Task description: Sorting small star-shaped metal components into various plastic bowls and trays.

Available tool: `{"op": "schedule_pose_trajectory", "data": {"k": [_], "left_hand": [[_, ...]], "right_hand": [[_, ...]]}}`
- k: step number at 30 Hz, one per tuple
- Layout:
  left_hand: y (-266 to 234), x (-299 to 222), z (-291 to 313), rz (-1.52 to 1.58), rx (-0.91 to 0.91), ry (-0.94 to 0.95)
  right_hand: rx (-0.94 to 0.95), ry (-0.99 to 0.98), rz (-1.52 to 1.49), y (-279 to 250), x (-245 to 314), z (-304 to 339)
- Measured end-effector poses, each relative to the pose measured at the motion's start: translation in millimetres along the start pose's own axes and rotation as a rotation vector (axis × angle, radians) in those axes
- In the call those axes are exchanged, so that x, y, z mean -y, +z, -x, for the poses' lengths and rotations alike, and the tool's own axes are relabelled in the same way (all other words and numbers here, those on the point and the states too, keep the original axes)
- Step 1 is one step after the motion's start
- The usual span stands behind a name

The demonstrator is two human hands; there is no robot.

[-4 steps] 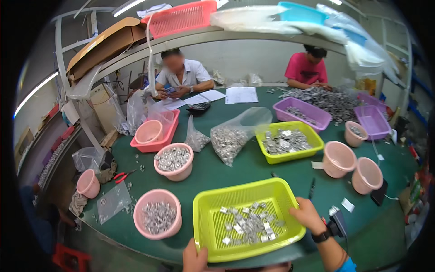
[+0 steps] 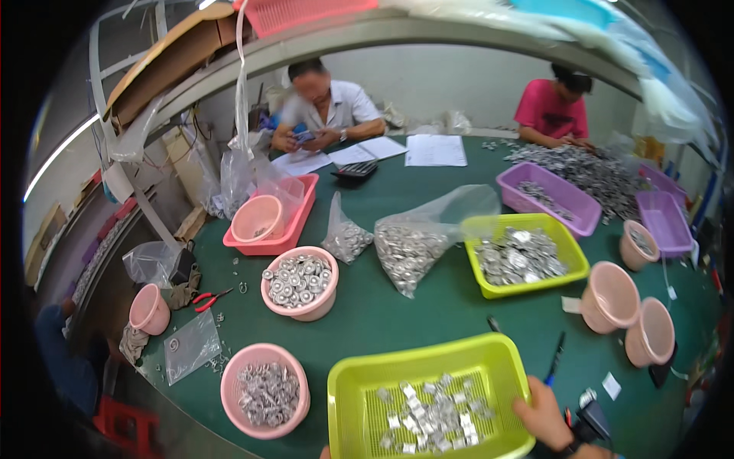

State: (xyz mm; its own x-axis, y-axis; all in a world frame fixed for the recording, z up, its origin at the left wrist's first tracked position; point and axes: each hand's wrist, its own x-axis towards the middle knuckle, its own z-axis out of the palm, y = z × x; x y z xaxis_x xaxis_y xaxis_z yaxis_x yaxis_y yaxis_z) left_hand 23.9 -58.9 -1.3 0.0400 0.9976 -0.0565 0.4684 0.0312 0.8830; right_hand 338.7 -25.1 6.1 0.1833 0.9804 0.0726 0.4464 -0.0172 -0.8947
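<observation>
I hold a yellow-green plastic basket (image 2: 428,358) by its two sides at the near edge of the table. Small silvery metal pieces (image 2: 436,417) lie loose over its slotted floor. My right hand (image 2: 541,413) is closed on the right rim, a dark band round its wrist. Just a sliver of my left hand (image 2: 325,453) shows at the basket's lower left corner; most of it is cut off by the picture's edge. Left of the basket stands a pink bucket (image 2: 229,390) of small metal parts.
Behind are another pink bucket (image 2: 300,314) of round parts, a clear bag (image 2: 413,256) of metal parts and a second yellow-green basket (image 2: 527,289). Red-handled pliers (image 2: 205,301) lie left; pink buckets (image 2: 609,298) stand right. Two people (image 2: 336,115) sit across the green table (image 2: 397,321).
The whole view has shifted, so the table's things sit lower and the right-hand ones farther right. The held basket is lower in the picture, and my left hand has nearly left it.
</observation>
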Motion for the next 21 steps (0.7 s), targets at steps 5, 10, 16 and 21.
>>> {"op": "schedule_pose_trajectory", "data": {"k": [5,10,16,21], "left_hand": [[-8,-28,-29,0.068,0.184,-0.171],[-4,-25,-7,-0.083,0.176,-0.295],[5,-9,-3,-0.284,-0.11,-0.412],[37,-41,50,0.419,-0.505,-0.712]], "right_hand": [[0.312,0.388,0.196,-11,22,-12],[0.289,0.462,0.224,-12,27,4],[0.373,0.343,0.379,-35,22,-11],[0.311,0.238,0.161,-119,32,28]]}}
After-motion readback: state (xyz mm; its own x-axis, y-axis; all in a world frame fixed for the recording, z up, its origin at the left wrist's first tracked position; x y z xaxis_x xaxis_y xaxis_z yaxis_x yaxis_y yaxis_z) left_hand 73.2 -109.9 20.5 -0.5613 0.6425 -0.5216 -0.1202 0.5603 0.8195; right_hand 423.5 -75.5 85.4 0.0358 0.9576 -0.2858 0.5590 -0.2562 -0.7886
